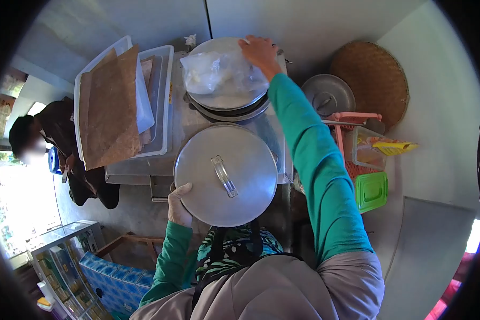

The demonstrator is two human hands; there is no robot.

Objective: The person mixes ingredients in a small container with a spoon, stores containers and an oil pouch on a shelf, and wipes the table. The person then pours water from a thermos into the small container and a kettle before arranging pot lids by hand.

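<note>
A round metal lid (pixel 202 184) with a bar handle lies in front of me, its near edge reaching past the counter's front. My left hand (pixel 181 205), in a pale glove, grips or holds the lid's left edge, with the thumb on top and the other fingers hidden beneath. Farther back, a clear plastic bag (pixel 210 72) rests on another round metal lid (pixel 226 45) over a dark-rimmed pan. My right hand (pixel 260 52), bare and with fingers spread, touches the right side of this back lid beside the bag.
Brown sheets (pixel 109 106) lie across plastic trays on the left. A person (pixel 64 133) sits beyond them. To the right are a metal lid (pixel 338 90), a woven round tray (pixel 376 80), a pink basket (pixel 354 118) and a green lid (pixel 372 192).
</note>
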